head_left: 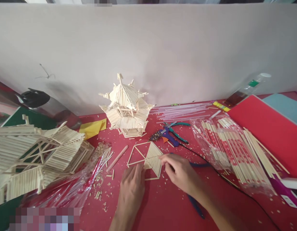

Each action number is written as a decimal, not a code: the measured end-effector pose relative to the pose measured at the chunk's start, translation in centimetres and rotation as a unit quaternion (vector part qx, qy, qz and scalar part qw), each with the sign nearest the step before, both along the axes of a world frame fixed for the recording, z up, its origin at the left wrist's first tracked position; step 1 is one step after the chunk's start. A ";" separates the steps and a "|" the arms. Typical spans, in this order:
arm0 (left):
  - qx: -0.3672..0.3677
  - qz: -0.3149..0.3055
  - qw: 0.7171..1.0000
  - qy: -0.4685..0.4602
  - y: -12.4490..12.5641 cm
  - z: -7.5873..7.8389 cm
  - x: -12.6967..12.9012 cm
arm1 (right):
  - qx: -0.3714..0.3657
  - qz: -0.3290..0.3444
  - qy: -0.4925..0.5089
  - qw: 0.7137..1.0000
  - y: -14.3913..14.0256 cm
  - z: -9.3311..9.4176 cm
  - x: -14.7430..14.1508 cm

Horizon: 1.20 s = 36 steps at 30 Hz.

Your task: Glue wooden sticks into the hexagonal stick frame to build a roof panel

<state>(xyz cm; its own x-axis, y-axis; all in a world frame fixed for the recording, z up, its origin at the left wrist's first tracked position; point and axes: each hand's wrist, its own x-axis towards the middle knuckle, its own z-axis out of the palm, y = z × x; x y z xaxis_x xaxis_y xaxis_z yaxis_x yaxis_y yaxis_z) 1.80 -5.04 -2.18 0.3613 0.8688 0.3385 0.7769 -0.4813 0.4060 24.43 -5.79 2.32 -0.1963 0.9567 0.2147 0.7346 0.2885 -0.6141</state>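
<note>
A flat hexagonal stick frame (152,157) lies on the red table, made of thin wooden sticks. Its right-hand triangles are filled with rows of sticks; the left ones show only their outlines. My left hand (132,184) is closed at the frame's lower left edge, its fingertips partly hidden. At the right corner, my right hand (178,170) has bent fingers closed at the filled part's edge. Just behind the frame lies a blue glue gun (169,137), its nozzle pointing left.
A stick pagoda (129,110) stands behind. A larger stick roof structure (52,150) is at left, near plastic wrapping (66,189). At right are packed chopsticks (237,154), a red folder (266,134) and a black cord (218,175). Glue sticks (179,111) and green-handled pliers (178,133) lie behind.
</note>
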 end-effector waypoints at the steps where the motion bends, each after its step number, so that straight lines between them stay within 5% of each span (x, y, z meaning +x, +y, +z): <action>1: 0.002 -0.001 1.000 0.004 0.0 0.0 0.0 | 0.006 -0.028 -0.012 1.000 0.3 0.3 0.8; 6: 0.013 -0.006 1.000 0.013 -0.2 0.5 -0.2 | -0.009 -0.128 -0.140 0.982 3.1 0.8 4.6; 12: -0.018 -0.034 0.999 -0.028 0.0 0.9 -1.4 | -0.070 -0.139 -0.299 0.941 6.6 -0.7 4.7; 20: -0.017 -0.070 0.997 -0.041 1.3 -0.3 -2.9 | -0.091 -0.138 -0.299 0.940 7.2 -1.0 4.5; 26: -0.051 -0.081 0.994 -0.044 1.0 0.0 -2.5 | -0.109 -0.161 -0.219 0.956 6.0 0.5 5.4; 29: -0.060 -0.075 0.994 -0.047 0.9 0.5 -2.3 | -0.103 -0.134 -0.035 0.985 5.0 0.9 5.9; 32: -0.063 -0.066 0.994 -0.056 0.9 1.0 -2.3 | -0.083 -0.097 0.192 0.973 3.9 1.1 6.0; 36: -0.065 -0.059 0.994 -0.066 0.9 1.1 -2.3 | -0.101 -0.096 0.216 0.966 2.3 1.8 6.1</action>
